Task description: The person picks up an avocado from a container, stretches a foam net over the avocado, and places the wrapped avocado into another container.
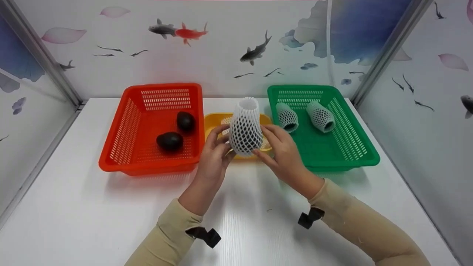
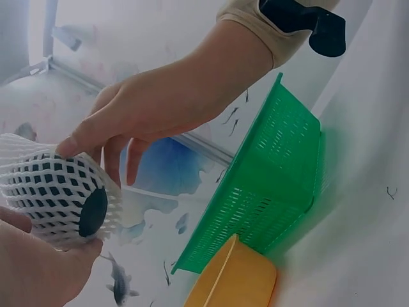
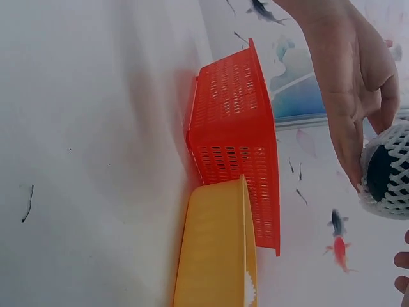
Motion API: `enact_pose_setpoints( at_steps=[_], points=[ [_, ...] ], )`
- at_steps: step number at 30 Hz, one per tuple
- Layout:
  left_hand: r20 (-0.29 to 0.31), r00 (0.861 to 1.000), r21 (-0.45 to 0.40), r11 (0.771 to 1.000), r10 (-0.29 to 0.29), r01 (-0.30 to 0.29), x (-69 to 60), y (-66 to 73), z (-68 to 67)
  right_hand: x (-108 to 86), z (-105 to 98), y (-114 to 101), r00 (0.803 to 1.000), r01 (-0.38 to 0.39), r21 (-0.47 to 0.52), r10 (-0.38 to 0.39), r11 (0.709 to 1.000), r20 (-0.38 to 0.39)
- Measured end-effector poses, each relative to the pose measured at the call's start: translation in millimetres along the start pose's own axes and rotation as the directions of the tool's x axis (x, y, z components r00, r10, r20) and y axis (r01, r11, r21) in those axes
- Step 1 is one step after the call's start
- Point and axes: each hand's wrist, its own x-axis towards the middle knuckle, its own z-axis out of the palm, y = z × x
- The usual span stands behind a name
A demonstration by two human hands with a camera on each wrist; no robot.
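A white foam net sleeve (image 1: pixel 245 127) is held upright in the air between both hands, in front of the yellow basket (image 1: pixel 212 119). Inside its lower part sits a dark avocado (image 2: pixel 94 212), whose end shows through the sleeve's opening in both wrist views. My left hand (image 1: pixel 214 157) grips the sleeve from the left side with fingers and thumb. From the right, my right hand (image 1: pixel 286 153) pinches its lower part between thumb and fingers. Two dark avocados, one nearer (image 1: pixel 170 141) and one farther (image 1: pixel 185 121), lie bare in the red basket (image 1: pixel 147 167).
At right, a green basket (image 1: pixel 343 163) contains two net-sleeved pieces, a left one (image 1: pixel 287 117) and a right one (image 1: pixel 320 116). White netting (image 1: pixel 226 120) shows inside the yellow basket, between the red and green ones. A small scrap (image 1: pixel 269 210) lies on the white table (image 1: pixel 244 221). Printed panels enclose the table.
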Motion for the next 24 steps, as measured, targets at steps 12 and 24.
enact_pose_setpoints(
  at_steps=[12,24],
  points=[
    [-0.05,0.998,0.058,0.998,-0.022,0.025,3.0,-4.7,1.3,-3.0,-1,-4,0.991,0.077,0.089,-0.066,0.993,-0.113],
    [0.035,0.999,0.218,0.975,-0.036,0.028,2.7,-11.8,13.9,-11.2,-9,8,1.0,0.024,0.23,-0.026,0.973,0.005]
  ],
)
